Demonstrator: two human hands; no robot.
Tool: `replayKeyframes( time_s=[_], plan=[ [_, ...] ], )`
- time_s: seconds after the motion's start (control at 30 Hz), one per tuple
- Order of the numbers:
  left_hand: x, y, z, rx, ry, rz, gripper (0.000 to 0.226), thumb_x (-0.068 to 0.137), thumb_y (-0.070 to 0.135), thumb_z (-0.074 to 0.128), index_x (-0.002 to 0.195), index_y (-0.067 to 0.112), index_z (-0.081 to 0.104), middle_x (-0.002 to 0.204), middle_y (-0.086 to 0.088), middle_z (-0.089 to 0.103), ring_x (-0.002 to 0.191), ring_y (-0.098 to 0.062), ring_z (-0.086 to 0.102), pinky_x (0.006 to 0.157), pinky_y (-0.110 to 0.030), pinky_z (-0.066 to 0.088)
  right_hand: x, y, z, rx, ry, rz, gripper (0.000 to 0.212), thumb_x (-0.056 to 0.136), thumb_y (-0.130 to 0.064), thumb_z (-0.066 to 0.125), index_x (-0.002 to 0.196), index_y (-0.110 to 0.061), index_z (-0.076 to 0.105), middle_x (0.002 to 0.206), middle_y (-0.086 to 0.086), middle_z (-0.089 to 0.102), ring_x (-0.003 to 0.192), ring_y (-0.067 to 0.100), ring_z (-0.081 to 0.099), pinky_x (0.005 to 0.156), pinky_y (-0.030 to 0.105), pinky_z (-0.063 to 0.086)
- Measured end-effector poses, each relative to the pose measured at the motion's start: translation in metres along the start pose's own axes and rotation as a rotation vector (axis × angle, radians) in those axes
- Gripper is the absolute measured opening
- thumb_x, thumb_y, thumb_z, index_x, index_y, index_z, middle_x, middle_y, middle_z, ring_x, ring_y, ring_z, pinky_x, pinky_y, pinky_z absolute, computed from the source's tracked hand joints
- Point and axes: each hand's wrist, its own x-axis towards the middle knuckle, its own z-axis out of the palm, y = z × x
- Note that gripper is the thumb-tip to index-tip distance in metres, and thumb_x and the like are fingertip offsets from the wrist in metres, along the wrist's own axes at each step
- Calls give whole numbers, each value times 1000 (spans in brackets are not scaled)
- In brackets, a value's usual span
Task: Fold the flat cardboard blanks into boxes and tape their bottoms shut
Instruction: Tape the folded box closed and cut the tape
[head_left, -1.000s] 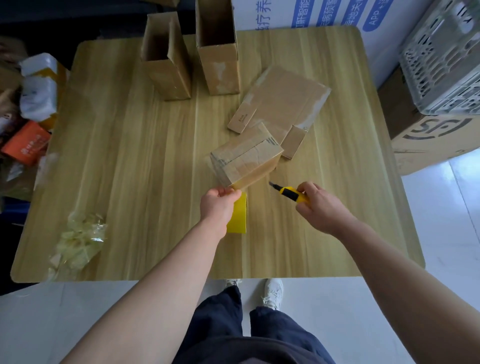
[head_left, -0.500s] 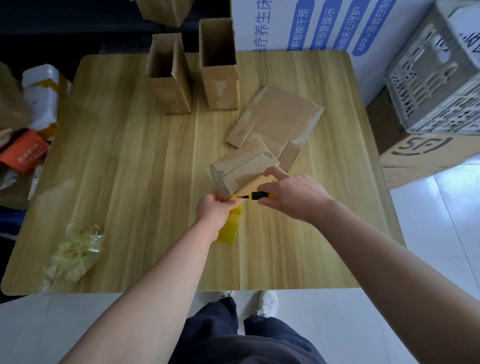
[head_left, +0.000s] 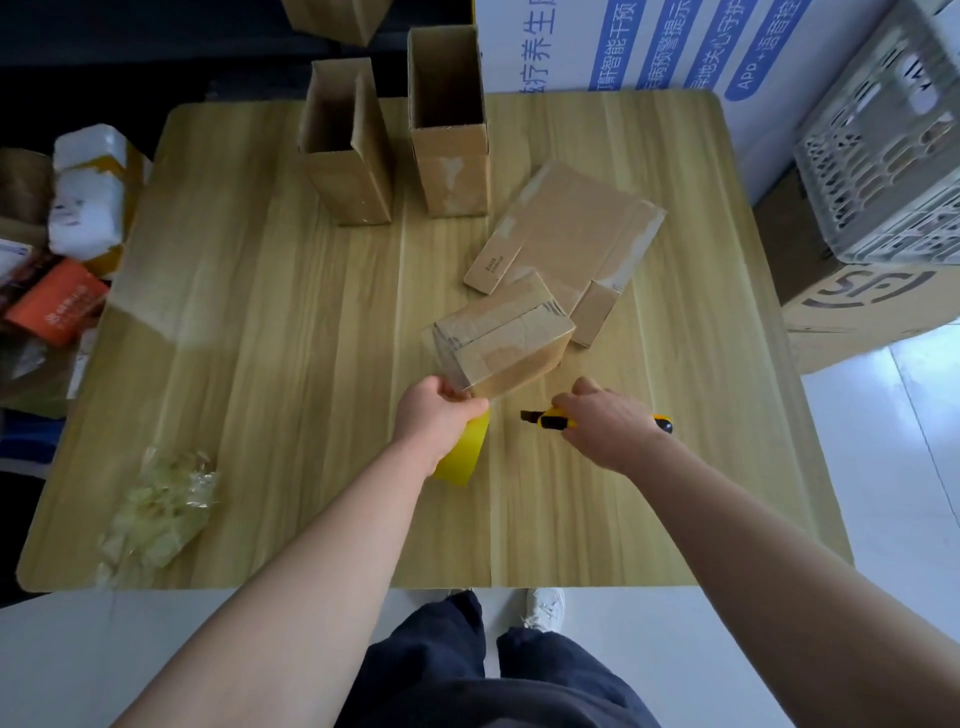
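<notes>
One folded box (head_left: 504, 332) lay on its side near the middle of the desk (head_left: 260, 338). Its taped bottom was turned up toward the person, and its far end overlapped the flat blank (head_left: 576, 234) behind it. To judge by its thin corrugated walls, it would be light, stiff along the creases and easy to dent on an open face. Being empty, it would likely slide on the smooth wood under any pull from the tape. The surest hold looked to be across two opposite walls close to the taped end, where the closed flaps brace the shape.

The left grip (head_left: 439, 410) was curled round the top of the yellow tape roll (head_left: 465, 454), with its knuckles touching the box's near-left corner. A sheen of what seemed clear tape ran from that corner to the fingers. The box therefore lay just beyond this grip and slightly to its right, in contact with it.

The right grip (head_left: 605, 423) was closed round the yellow utility knife (head_left: 550, 418), with the blade pointing left toward the roll. It stood apart from the box, a little nearer the person than the box's right end. Whether the strip had been cut could not be told.

At the far edge stood a left upright box (head_left: 345, 150) and a right upright box (head_left: 449, 130), both open-topped. Crumpled tape scraps (head_left: 161, 504) lay near the left corner.
</notes>
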Motion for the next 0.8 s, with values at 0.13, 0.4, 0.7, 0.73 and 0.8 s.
replayKeyframes(
  time_s=[0.13,0.4,0.7,0.73,0.8],
  plan=[
    [5,-2,1,26,28,12,25,74,27,81,80,21,58,84,5,61,84,-22,59,72,-29,41,4,4,47,168,21,114,49,95,-9,42,140,-27,37,117,9,46,102,31,53,69,34,40],
    [9,-2,3,-11,36,-19,27,73,25,83,72,25,55,80,6,62,87,-25,62,76,-33,47,2,-27,2,440,864,-146,44,85,-2,61,128,-10,57,136,17,46,94,30,58,76,34,49],
    [6,-9,-2,153,51,-2,24,69,20,85,71,18,61,86,-4,70,81,-24,64,74,-30,49,15,-32,-8,346,723,-291,36,89,-9,61,122,-18,68,137,13,55,89,36,66,78,42,56],
    [2,-18,-6,188,66,-23,24,71,19,84,69,18,60,84,-5,69,80,-24,63,71,-28,46,14,-33,-10,344,716,-284,36,89,-8,61,123,-19,67,138,12,54,90,36,65,80,42,55],
    [-7,-36,-12,171,99,-51,24,74,17,81,67,16,59,79,-4,66,78,-23,61,68,-25,41,14,-34,-11,351,705,-269,36,91,-7,60,124,-20,67,140,12,53,92,36,65,82,42,54]
  ],
)
